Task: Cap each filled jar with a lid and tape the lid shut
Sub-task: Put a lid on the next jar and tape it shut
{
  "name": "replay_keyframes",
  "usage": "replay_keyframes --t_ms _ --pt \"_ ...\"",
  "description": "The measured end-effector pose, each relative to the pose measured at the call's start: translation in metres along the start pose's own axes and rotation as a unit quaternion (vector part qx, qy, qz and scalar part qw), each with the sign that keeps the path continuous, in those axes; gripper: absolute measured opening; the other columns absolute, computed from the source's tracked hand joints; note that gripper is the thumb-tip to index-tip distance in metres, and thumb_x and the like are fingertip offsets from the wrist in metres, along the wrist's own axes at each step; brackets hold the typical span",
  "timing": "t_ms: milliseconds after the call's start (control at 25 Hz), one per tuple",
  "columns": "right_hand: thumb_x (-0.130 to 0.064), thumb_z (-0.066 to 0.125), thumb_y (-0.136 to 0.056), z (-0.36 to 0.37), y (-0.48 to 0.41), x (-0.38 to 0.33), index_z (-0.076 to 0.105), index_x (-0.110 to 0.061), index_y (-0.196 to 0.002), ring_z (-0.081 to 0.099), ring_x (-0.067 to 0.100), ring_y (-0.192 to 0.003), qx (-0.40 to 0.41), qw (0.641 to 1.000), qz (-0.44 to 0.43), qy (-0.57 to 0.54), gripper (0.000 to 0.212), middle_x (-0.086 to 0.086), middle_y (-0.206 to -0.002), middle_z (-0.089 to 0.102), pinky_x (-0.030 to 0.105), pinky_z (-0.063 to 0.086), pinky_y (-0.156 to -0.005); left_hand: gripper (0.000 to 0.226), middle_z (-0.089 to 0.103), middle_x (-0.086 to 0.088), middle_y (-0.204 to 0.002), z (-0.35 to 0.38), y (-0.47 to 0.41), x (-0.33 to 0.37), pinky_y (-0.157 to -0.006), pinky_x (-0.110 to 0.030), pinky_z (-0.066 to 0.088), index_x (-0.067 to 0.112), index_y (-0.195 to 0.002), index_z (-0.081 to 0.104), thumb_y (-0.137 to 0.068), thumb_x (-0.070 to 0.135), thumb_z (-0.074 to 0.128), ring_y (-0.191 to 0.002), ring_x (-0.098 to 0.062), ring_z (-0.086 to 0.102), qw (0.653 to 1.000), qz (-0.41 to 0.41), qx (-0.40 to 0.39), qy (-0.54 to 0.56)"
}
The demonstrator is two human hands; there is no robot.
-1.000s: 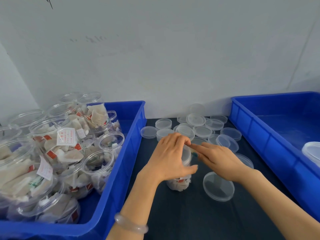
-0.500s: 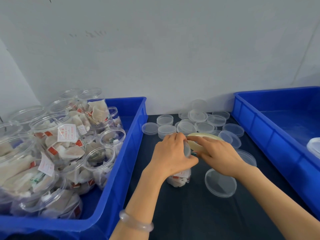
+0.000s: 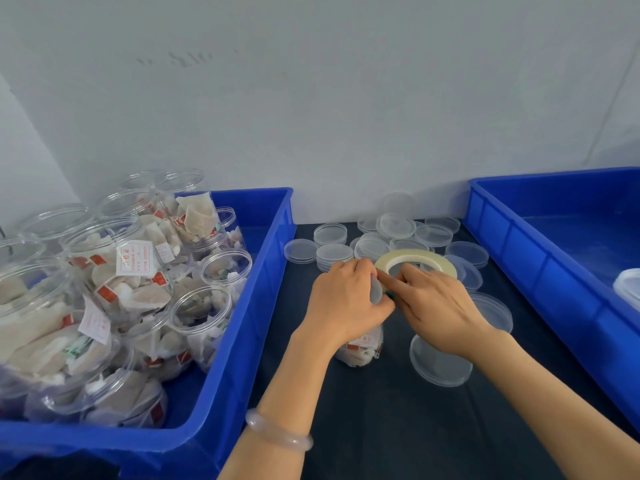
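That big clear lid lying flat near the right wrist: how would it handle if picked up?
The clear lid looks thin, so probably very light and slightly bendy. Lying flat on the dark table, it would likely slide, not roll, if pushed. Its low rim may be hard to pinch.

Both forearms are bare from the wrists down to the lower edge of the view. Just behind the left hand (image 3: 346, 299), on the wrist, sits a thick, smooth, round bangle (image 3: 278, 436) of pale pinkish-white, half-transparent material, perhaps jade or glass. Its surface is plain and a little glossy, and it lies loose on the arm. The right hand (image 3: 440, 306) and its wrist are bare.
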State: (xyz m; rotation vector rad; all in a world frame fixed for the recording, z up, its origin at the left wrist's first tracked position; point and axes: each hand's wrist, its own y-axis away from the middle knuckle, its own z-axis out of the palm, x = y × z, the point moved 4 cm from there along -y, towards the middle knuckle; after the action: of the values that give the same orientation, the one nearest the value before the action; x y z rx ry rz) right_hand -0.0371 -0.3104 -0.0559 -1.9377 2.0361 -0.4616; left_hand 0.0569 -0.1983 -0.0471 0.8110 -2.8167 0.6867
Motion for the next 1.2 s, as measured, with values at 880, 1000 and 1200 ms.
replay_keyframes --t_ms 880,1000,1200 --pt "-0.015 0.049 -0.095 0.009 -0.041 0.051 0.048 -0.022 -0.133 0.064 0.032 -0.093 -0.054 0.966 0.244 0.071 0.039 0.006 -0.109 0.061 0.038 0.043 -0.065 0.033 0.051 0.010 -0.095 -0.002 0.000 0.007 -0.069 -0.033 0.039 0.025 -0.100 0.051 -0.079 0.047 0.064 -0.089 -0.016 0.054 0.998 -0.054 -0.014 0.020" --pt "-0.020 0.046 -0.098 0.021 -0.035 0.039 0.041 -0.026 -0.144 0.059 0.031 -0.096 -0.024 0.995 0.089 0.029 0.046 0.005 -0.106 0.059 0.035 0.035 -0.069 0.038 0.056 0.008 -0.109 -0.002 -0.008 -0.004 -0.073 -0.032 0.043 0.025 -0.110 0.051 -0.083 0.049 0.062 -0.100 -0.015 0.055 0.998 -0.053 -0.039 0.004" --pt "-0.027 0.035 -0.105 0.055 0.002 0.027 0.046 -0.023 -0.143 0.055 0.026 -0.096 -0.072 0.995 0.067 0.024 0.040 0.003 -0.105 0.058 0.034 0.036 -0.076 0.070 0.047 0.010 -0.132 -0.004 0.015 -0.006 -0.082 -0.036 0.052 0.031 -0.127 0.045 -0.071 0.069 0.061 -0.122 -0.013 0.045 0.988 -0.102 0.087 0.083"
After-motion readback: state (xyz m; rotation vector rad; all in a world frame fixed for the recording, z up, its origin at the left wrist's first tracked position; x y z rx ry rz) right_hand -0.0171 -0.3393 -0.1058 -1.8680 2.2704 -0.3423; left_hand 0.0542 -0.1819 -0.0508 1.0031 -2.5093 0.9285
